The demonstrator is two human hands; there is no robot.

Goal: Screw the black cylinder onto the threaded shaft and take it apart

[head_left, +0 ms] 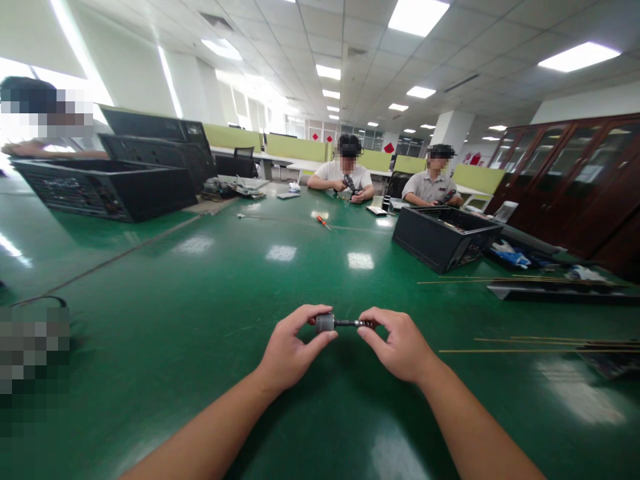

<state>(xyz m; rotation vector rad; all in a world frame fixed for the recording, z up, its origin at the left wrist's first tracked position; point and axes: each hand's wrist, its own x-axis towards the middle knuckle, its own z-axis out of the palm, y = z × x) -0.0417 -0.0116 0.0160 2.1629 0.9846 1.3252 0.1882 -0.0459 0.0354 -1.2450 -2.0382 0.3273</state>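
Low over the green table I hold a tool bit (326, 323) level between my two hands. It has a grey cylindrical head at the left and a thin dark shaft running right; its exact kind is hard to make out. My left hand (290, 350) is closed round the head, thumb below and fingers above. The far end of the shaft, with a ridged dark part, is pinched in my right hand (403, 343). My fingers hide both ends in part.
Black computer cases (440, 237) stand at right and left (135, 190). An orange-handled screwdriver (323, 222) lies mid-table. Thin yellowish rods (500, 351) and a dark metal channel (555, 292) lie at right. Two people sit across with tools; another person is at far left.
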